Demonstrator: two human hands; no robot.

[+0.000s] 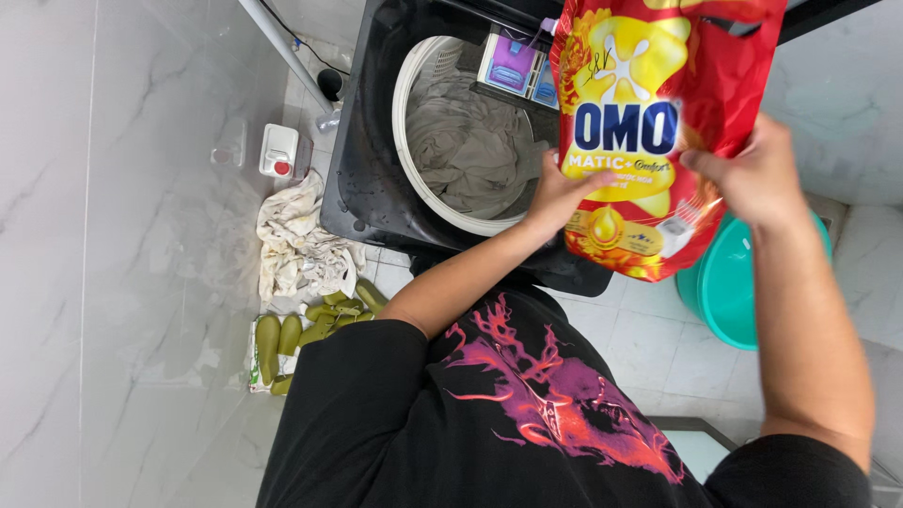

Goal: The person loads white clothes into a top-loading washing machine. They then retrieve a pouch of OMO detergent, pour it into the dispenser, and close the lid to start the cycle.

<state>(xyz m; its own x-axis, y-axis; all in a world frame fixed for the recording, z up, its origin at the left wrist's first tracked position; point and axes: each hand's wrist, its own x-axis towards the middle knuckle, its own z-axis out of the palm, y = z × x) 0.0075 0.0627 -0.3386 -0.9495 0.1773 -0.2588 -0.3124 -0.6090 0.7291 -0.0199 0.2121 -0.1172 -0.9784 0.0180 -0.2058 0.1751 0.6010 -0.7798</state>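
Fingers of both hands grip a red detergent pouch, held upright over the washer. Left hand clasps the pouch's lower left edge, thumb across the front; right hand pinches its lower right side. Pouch hangs above the washer's right rim, partly hiding the drum. Inside the drum: grey laundry, crumpled. At the washer's back edge, a small open dispenser tray, just left of the pouch. Left of the washer on the floor: a white crumpled cloth, a small white bottle, green slippers. Right of the washer, behind the pouch's bottom: a teal basin. Judgement: pouch looks soft and fairly full, so a two-handed hold low on the body suits; keep one hand beneath, tilt slowly toward the tray, and watch the spout, which is not clearly visible here.
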